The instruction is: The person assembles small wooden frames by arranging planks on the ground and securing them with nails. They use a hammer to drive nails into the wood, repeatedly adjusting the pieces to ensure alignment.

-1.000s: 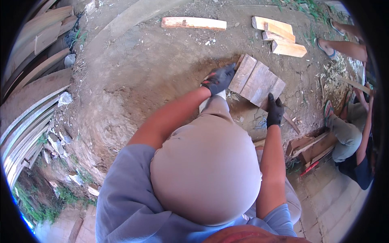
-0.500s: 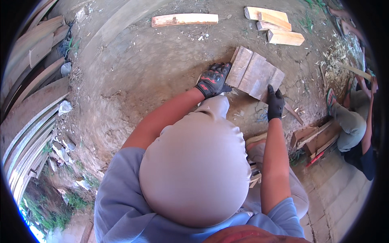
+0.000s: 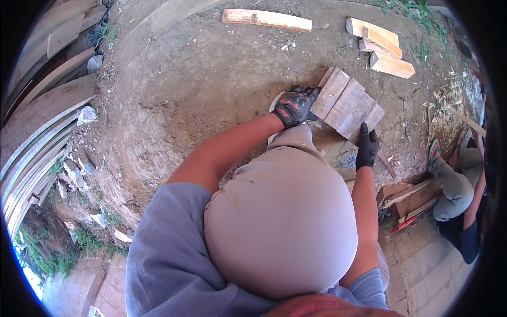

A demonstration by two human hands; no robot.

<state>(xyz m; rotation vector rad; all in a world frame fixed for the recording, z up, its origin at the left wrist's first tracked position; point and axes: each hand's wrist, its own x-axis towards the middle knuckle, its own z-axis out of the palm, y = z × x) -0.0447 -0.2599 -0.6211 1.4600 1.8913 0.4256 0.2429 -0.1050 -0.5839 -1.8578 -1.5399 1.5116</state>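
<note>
Between my two hands is a stack of short brown wood boards (image 3: 349,103), tilted with its long edges pressed side by side. My left hand (image 3: 296,105), in a black glove with red marks, closes on the stack's left edge beside my raised knee. On the near right corner, my right hand (image 3: 367,146) in a dark glove grips the boards, its thumb lying on the top face. The fingers under the stack are hidden.
On the dirt beyond lie a long pale wood piece (image 3: 266,20) and several cut blocks (image 3: 392,64). Long planks (image 3: 39,142) are piled at the left. At the right, another person (image 3: 453,193) sits near wood shavings (image 3: 449,108) and a wooden box-like pile (image 3: 409,198).
The whole view has shifted, so the hands, boards and ground all appear further right and lower. Both hands keep the same hold on the boards.
</note>
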